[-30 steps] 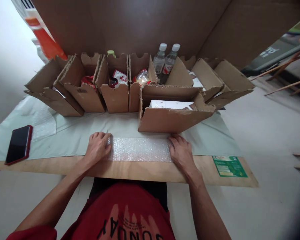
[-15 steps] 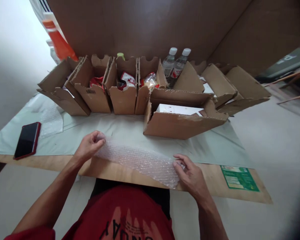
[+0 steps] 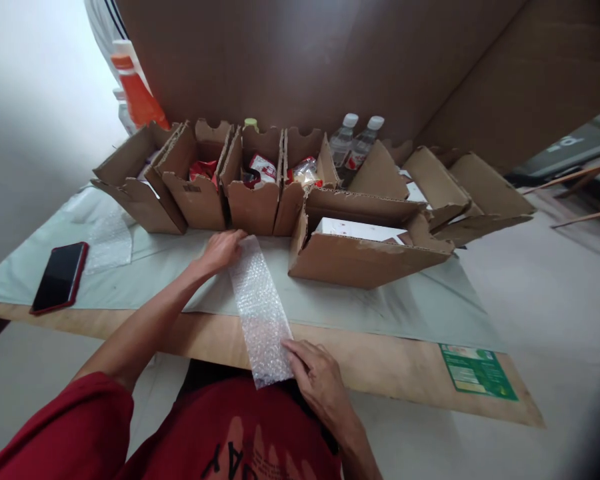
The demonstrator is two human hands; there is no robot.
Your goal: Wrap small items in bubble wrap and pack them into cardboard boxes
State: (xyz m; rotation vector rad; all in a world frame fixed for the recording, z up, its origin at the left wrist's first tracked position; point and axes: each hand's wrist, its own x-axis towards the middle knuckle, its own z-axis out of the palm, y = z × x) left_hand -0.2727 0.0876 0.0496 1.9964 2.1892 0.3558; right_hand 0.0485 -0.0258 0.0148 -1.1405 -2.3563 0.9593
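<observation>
A strip of clear bubble wrap (image 3: 261,303) stretches from the cloth toward me, its near end over the table's front edge. My left hand (image 3: 223,251) is closed on the far end, close to the row of cardboard boxes. Near the lower right edge of the strip, my right hand (image 3: 316,373) grips it between thumb and fingers; the fingertips underneath are hidden. Just beyond the strip to the right stands a cardboard box (image 3: 367,257) with a white box (image 3: 357,229) inside.
Cardboard bins (image 3: 253,207) holding red and white packets line the back. Two water bottles (image 3: 363,143) and an orange bottle (image 3: 140,97) stand behind them. At left lie a phone (image 3: 59,277) and another bubble wrap piece (image 3: 111,240); a green label (image 3: 477,371) is at right.
The bubble wrap has turned from lying across me to pointing away from me. My left hand has moved forward and right; my right hand has moved left and nearer to my body.
</observation>
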